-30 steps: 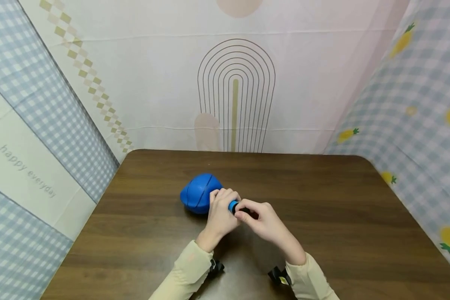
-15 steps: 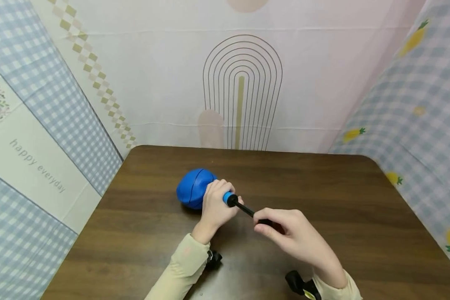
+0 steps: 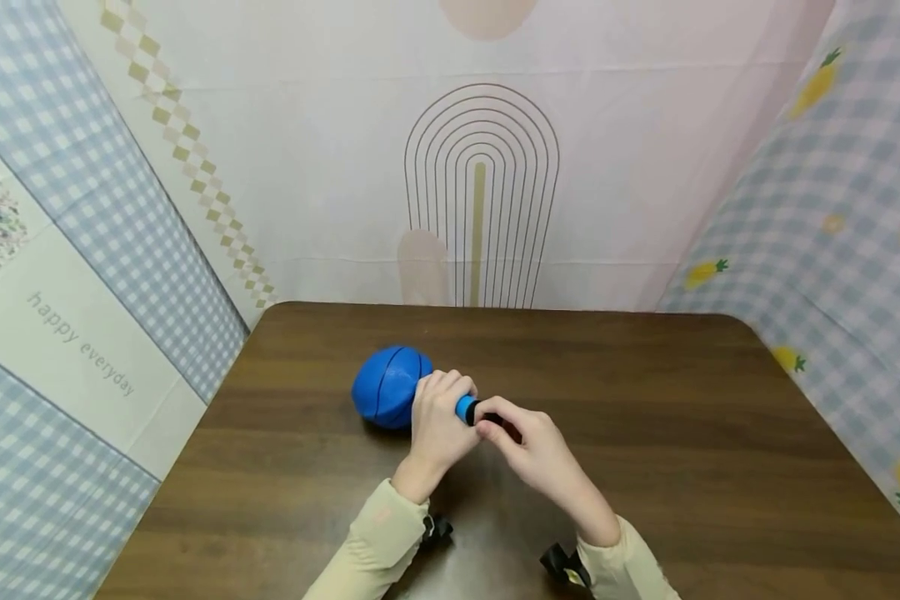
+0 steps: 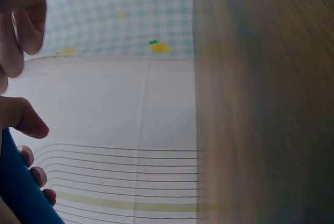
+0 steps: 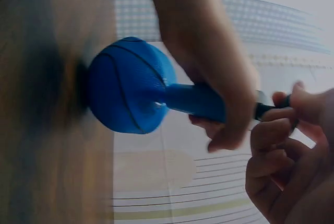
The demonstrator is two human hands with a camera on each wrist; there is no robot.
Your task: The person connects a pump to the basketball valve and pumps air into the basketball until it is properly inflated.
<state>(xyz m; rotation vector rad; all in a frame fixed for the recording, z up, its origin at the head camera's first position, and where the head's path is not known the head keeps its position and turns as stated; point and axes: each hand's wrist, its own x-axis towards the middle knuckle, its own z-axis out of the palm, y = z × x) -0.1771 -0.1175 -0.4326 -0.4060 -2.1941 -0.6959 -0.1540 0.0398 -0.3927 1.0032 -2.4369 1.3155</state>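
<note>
A blue ball (image 3: 390, 387) with black seam lines, somewhat misshapen, lies on the wooden table. Joined to its side is a blue hand pump (image 5: 195, 100), seen in the right wrist view. My left hand (image 3: 438, 421) wraps round the pump's barrel beside the ball. Just to the right, my right hand (image 3: 536, 450) pinches the black handle (image 5: 284, 103) at the pump's other end, close to the barrel. Most of the pump is hidden by my left hand in the head view. The left wrist view catches only fingers and a strip of the blue barrel (image 4: 26, 187).
The brown wooden table (image 3: 645, 400) extends round both hands. A pale patterned cloth (image 3: 330, 183) hangs behind its far edge, with checked cloths (image 3: 832, 250) at the sides. Black straps (image 3: 566, 567) sit at both wrists.
My right hand drew the black handle out, exposing the rod half a second ago, and has since pushed it back in towards my left hand. The left hand keeps its grip.
</note>
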